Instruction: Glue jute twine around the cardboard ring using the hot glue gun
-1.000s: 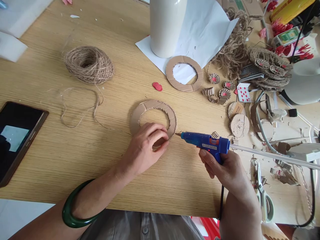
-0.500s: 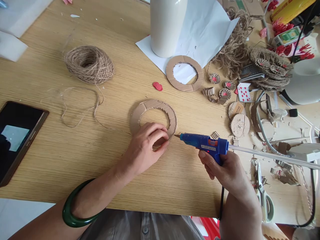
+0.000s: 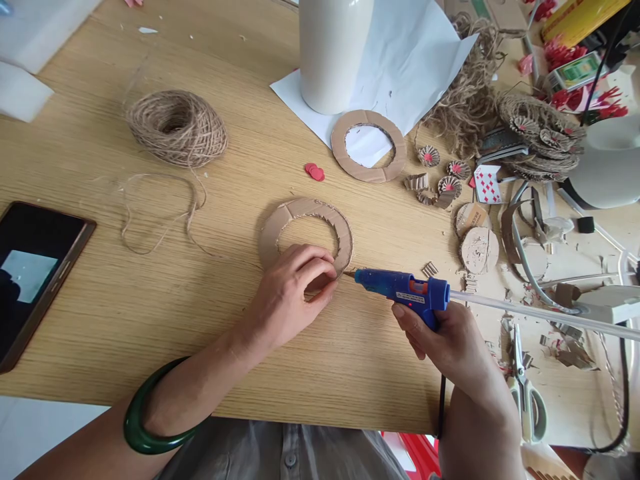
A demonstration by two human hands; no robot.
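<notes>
My left hand (image 3: 290,297) presses on the near edge of a cardboard ring (image 3: 300,212) lying flat on the wooden table (image 3: 200,320), thumb and forefinger pinching its rim. My right hand (image 3: 450,343) grips a blue hot glue gun (image 3: 400,288), held level with its nozzle tip touching the ring's near right edge beside my left fingers. A clear glue stick (image 3: 540,313) juts from the gun's back to the right. A green bangle (image 3: 143,427) sits on my left wrist.
A second cardboard ring (image 3: 345,150) lies on white paper (image 3: 415,60) by a white cylinder (image 3: 333,53). A twine ball (image 3: 175,128) and loose twine (image 3: 160,213) lie left, a phone (image 3: 35,273) at the far left. Scissors (image 3: 525,387), cardboard scraps and rosettes (image 3: 445,177) crowd the right.
The glue gun has slid a little left, bringing its nozzle up to the ring's edge. My left hand has stayed in place on the ring.
</notes>
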